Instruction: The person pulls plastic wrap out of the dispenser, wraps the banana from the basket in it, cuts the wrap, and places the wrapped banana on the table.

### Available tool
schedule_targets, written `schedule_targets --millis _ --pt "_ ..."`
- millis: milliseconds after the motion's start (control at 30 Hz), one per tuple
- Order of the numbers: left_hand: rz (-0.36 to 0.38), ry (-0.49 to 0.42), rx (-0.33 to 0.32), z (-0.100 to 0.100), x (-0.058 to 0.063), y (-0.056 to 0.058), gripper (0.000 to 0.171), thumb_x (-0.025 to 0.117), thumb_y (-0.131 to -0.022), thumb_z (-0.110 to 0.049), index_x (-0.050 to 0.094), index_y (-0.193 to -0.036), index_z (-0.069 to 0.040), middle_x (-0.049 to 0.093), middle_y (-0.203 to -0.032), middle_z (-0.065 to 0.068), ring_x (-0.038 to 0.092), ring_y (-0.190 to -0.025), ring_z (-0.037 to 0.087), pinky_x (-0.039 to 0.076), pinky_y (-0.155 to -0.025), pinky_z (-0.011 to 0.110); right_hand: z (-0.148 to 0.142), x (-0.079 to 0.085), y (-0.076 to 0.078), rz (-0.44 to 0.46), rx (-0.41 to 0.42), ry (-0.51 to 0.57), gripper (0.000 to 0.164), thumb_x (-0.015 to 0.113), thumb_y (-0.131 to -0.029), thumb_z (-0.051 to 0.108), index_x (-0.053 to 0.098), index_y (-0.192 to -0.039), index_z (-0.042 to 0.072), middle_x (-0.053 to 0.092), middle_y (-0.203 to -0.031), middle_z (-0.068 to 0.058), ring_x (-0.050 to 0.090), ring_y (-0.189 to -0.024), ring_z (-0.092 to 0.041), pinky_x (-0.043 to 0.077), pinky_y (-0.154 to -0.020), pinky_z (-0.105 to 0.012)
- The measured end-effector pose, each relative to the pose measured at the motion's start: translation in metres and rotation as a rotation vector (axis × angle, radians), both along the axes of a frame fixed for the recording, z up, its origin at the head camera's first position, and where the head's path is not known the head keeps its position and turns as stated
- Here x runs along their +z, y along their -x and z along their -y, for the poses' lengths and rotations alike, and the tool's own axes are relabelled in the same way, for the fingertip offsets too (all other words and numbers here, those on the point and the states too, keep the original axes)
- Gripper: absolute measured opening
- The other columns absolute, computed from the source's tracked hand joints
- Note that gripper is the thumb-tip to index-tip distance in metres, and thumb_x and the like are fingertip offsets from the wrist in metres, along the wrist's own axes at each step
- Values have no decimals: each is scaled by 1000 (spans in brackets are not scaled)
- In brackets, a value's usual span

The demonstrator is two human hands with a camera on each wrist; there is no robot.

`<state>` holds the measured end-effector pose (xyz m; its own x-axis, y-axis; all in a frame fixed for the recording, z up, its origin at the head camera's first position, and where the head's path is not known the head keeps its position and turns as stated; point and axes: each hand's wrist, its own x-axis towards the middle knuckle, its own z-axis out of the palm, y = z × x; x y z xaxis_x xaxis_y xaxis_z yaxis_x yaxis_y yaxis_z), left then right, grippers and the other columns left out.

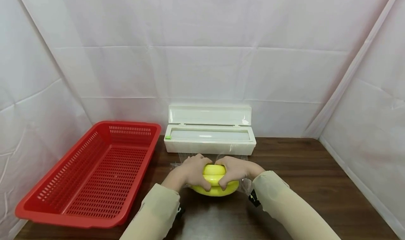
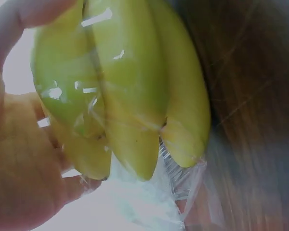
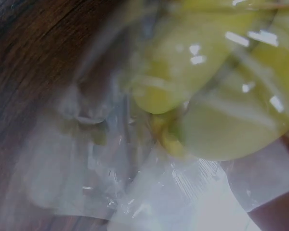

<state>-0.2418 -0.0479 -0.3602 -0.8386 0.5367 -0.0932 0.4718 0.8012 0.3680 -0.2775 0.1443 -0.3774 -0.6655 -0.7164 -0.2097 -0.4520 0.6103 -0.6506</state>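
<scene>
A bunch of yellow bananas (image 1: 214, 180) lies on the dark table, low in the middle of the head view. Clear cling film (image 3: 82, 173) covers it and trails loose past the fruit. My left hand (image 1: 195, 172) grips the bunch from the left, thumb on the near side and fingers over the far side. From the right, my right hand (image 1: 236, 170) holds it the same way, the two thumbs close together. The left wrist view shows several banana tips under shiny film, greenish in places. In the right wrist view the stem end shows through crumpled film.
Just behind my hands stands a white cling film dispenser (image 1: 210, 147), its lid (image 1: 209, 115) raised and a green slider at its left end. A red perforated basket (image 1: 126, 201) sits to the left. White cloth walls (image 1: 202, 71) enclose the wooden table (image 1: 303, 183).
</scene>
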Motion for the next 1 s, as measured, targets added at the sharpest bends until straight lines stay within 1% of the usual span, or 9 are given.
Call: schedule_targets --millis 100,167,267,333,433,567,667,833,1000 --pt "-168 44 -26 -3 -4 -11 82 81 -61 -38 49 -134 -15 53 -117 3 50 -98 18 43 -87 34 -1 1 0 25 -6 5 35 71 -55 20 62 -88 17 60 -76 4 54 -64 -10 51 -58 -29" --pt "-289 82 -42 -7 -8 -18 85 81 -59 -40 47 -133 -15 51 -113 2 49 -98 18 44 -86 35 -1 1 1 50 -16 9 37 71 -55 19 63 -91 17 61 -78 2 55 -66 -12 52 -59 -30" --pt "-447 182 -37 -12 -16 -25 94 82 -56 -44 42 -135 -14 46 -111 1 45 -98 18 44 -90 34 -1 1 2 64 -28 12 40 71 -54 19 64 -93 18 61 -79 1 56 -68 -13 51 -60 -30" --pt "-519 259 -22 -15 -22 -28 99 83 -55 -48 38 -137 -13 43 -112 2 43 -98 18 43 -90 32 -1 1 3 67 -33 11 39 71 -54 19 65 -92 19 61 -79 1 55 -68 -13 51 -61 -30" --pt "-591 351 2 -18 -28 -30 106 85 -53 -51 36 -138 -12 40 -115 2 41 -97 17 43 -91 30 -1 -1 6 71 -38 5 37 71 -54 20 66 -90 19 60 -77 2 54 -67 -12 51 -61 -29" --pt "-662 377 10 -20 -30 -29 101 87 -52 -46 40 -134 -11 42 -110 2 43 -92 17 45 -88 29 0 -1 11 81 -46 -5 35 71 -54 20 65 -89 17 60 -76 3 54 -66 -11 51 -60 -28" --pt "-691 384 3 -21 -29 -25 98 86 -52 -47 42 -131 -10 44 -104 2 45 -87 17 47 -84 29 0 0 14 86 -49 -5 34 69 -54 20 65 -88 15 60 -75 3 54 -65 -11 50 -59 -27" --pt "-669 393 -6 -20 -25 -19 95 85 -53 -53 44 -128 -11 45 -102 2 43 -83 16 45 -76 27 1 2 16 103 -54 -8 32 67 -54 20 64 -85 12 58 -74 2 52 -64 -11 48 -57 -25" --pt "-639 360 -17 -19 -25 -17 94 85 -53 -51 45 -128 -12 46 -101 2 42 -81 16 44 -75 27 0 3 15 123 -65 -21 39 68 -55 20 63 -93 11 59 -80 0 53 -70 -13 49 -62 -27"
